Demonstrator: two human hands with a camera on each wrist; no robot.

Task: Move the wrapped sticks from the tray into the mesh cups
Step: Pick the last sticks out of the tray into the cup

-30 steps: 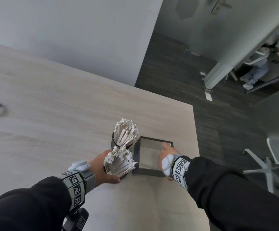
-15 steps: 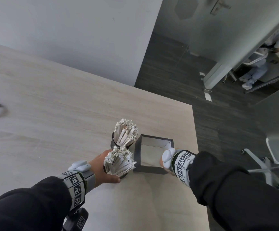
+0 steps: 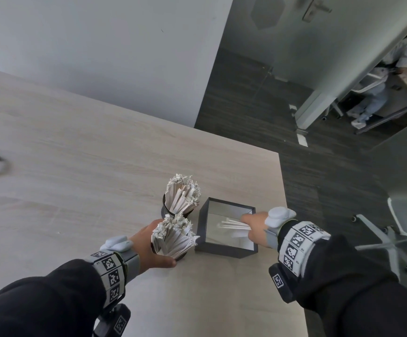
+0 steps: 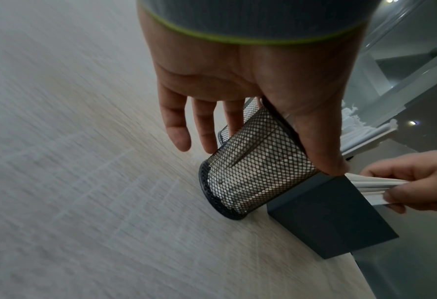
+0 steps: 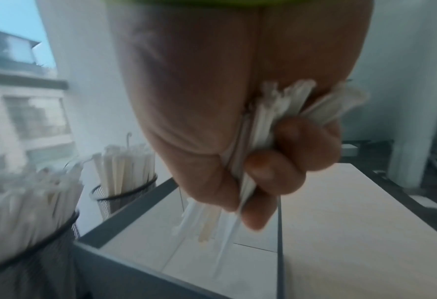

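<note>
Right hand (image 5: 237, 131) clenches wrapped sticks (image 5: 253, 145); left hand (image 4: 237, 76) grips mesh cup (image 4: 253, 168).

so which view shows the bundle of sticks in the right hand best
The head view: the bundle of sticks fans out from the right hand over the tray, sharp and in context. The left wrist view shows it side-on at the frame edge. The right wrist view is closest but blurred, fingers hiding much.

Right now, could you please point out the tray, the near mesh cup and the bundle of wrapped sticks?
tray (image 3: 224, 249), head view, near wall.
near mesh cup (image 4: 258, 168), left wrist view, mesh side.
bundle of wrapped sticks (image 3: 234, 225), head view, middle of the white wrappers.
</note>
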